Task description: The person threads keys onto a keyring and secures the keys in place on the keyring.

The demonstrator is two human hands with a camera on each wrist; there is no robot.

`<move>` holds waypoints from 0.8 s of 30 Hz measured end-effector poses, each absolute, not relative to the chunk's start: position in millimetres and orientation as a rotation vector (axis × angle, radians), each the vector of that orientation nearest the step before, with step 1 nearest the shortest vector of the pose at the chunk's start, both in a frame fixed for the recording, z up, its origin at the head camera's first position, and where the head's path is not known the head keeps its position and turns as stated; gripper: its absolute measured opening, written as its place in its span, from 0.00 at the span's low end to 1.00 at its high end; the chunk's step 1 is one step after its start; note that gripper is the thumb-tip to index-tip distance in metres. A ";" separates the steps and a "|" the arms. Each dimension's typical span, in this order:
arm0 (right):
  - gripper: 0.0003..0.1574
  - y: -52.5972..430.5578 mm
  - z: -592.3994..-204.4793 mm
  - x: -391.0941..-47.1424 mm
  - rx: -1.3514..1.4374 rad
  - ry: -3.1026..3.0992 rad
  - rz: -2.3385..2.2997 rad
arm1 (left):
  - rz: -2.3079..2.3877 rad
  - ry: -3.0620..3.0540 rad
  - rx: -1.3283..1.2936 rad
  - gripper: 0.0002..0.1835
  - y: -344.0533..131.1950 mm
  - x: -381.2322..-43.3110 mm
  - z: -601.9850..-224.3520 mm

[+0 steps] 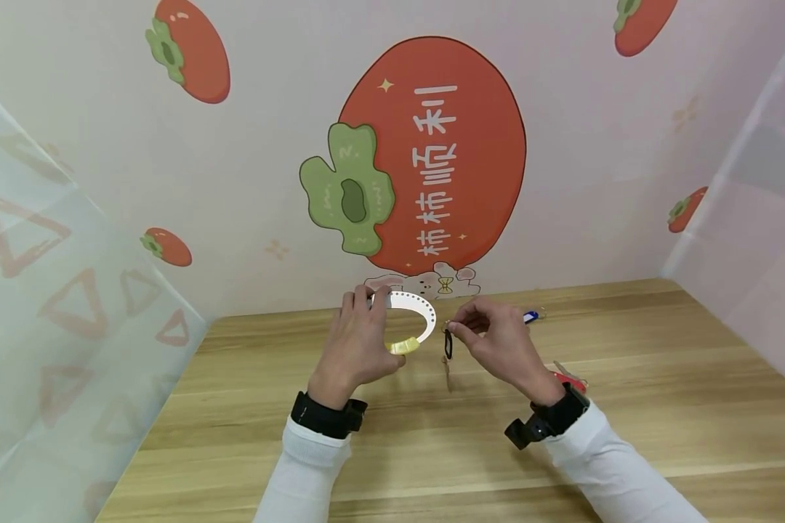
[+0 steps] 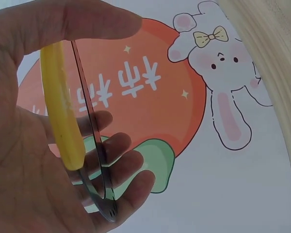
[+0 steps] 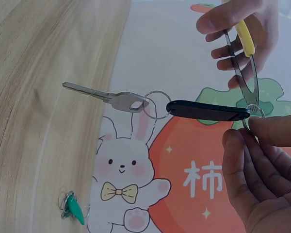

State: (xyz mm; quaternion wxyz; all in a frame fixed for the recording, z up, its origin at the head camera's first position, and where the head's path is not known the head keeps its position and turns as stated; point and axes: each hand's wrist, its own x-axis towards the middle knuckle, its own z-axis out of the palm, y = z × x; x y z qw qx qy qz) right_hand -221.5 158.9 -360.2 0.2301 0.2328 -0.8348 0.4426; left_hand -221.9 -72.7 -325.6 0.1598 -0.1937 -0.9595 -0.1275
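Observation:
A flat metal hoop (image 1: 429, 311) with a row of small holes and a yellow sleeve (image 1: 403, 346) is held in my left hand (image 1: 360, 341). The thumb is at the yellow sleeve and the fingers are at the hoop's far side. In the left wrist view the hoop (image 2: 63, 107) appears nearly edge-on. To the right, my right hand (image 1: 500, 341) pinches a small split ring between thumb and fingertips. From it hangs a black key tag (image 3: 208, 110), with a metal key (image 3: 123, 101) on another ring below. The black tag is apart from the hoop.
A blue key tag (image 1: 530, 317) lies on the wooden table (image 1: 248, 407) behind my right hand. A red tag with a key (image 1: 569, 381) lies near my right wrist. The right wrist view shows a green tag (image 3: 75, 209). A printed wall (image 1: 255, 181) rises behind.

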 end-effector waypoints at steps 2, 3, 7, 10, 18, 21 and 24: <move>0.05 158.2 -360.4 -221.5 0.637 -2.291 1.207 | -0.359 -2.734 -0.548 0.52 -72.6 -221.6 -325.2; 0.05 158.0 -360.5 -221.4 0.636 -2.292 1.200 | -0.356 -2.731 -0.545 0.52 -72.5 -221.4 -325.0; 0.05 156.9 -360.7 -221.1 0.633 -2.300 1.196 | -0.341 -2.735 -0.539 0.52 -71.4 -220.5 -324.4; 0.04 155.8 -360.2 -220.5 0.626 -2.319 1.229 | -0.321 -2.744 -0.536 0.52 -69.7 -220.2 -324.7; 0.02 153.7 -358.8 -219.2 0.561 -2.388 1.384 | -0.275 -2.746 -0.530 0.53 -65.2 -220.1 -326.6; 0.02 153.3 -358.9 -219.5 0.542 -2.399 1.410 | -0.271 -2.735 -0.538 0.53 -64.6 -220.3 -327.2; 0.03 153.1 -359.1 -219.9 0.532 -2.397 1.416 | -0.274 -2.730 -0.541 0.53 -64.0 -220.7 -327.6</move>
